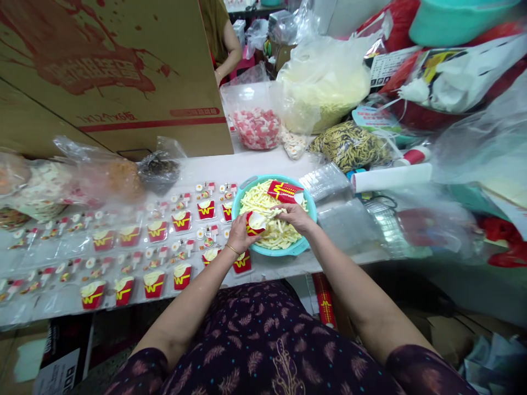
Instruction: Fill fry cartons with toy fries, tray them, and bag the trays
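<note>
The left fingers [241,227] grip a red carton [256,223] just beside the pale sticks [278,214] pinched in the right fingers [290,213], and a loose pinch could shed some into the basin [280,252] beneath, or a hard squeeze buckle the carton.

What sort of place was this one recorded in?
Probably a small workshop for hand packing: rows of red cartons printed in yellow on a long table, a blue basin of pale fry-shaped pieces, and filled clear bags behind it.
</note>
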Tool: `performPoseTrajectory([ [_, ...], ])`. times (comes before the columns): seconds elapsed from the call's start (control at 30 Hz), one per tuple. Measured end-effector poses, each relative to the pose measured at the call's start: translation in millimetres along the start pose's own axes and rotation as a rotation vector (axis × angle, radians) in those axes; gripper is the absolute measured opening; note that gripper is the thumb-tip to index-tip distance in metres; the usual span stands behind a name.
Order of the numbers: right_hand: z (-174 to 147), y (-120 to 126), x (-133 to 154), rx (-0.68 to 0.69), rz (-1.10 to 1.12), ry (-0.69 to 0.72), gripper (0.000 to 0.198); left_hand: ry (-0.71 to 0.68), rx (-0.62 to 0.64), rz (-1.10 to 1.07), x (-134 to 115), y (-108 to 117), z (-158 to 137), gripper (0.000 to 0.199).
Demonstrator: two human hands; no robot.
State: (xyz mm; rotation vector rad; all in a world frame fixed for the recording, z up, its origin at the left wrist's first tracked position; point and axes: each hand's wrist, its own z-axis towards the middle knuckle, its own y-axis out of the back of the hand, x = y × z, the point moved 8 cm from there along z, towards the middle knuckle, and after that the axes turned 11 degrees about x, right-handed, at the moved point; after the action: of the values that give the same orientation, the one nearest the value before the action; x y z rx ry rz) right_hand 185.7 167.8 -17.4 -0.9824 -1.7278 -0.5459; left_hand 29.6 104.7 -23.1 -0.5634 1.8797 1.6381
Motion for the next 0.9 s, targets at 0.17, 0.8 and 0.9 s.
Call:
performPoseTrajectory([
  [0.17, 5, -20, 8, 0.033, -0.365, 0.076, 0.045, 0.015, 0.029, -0.002, -5, -8, 5, 0.08],
  [0.8, 3, -56, 20, 0.212, -0.771, 0.16, 0.02, -0.006, -0.081, -0.093, -15, -12, 3, 0.063],
  [0.9, 3, -64, 15, 0.301, -0.643, 0.161, 0.02, 0.017, -0.079, -0.138, -20, -13, 3, 0.062],
])
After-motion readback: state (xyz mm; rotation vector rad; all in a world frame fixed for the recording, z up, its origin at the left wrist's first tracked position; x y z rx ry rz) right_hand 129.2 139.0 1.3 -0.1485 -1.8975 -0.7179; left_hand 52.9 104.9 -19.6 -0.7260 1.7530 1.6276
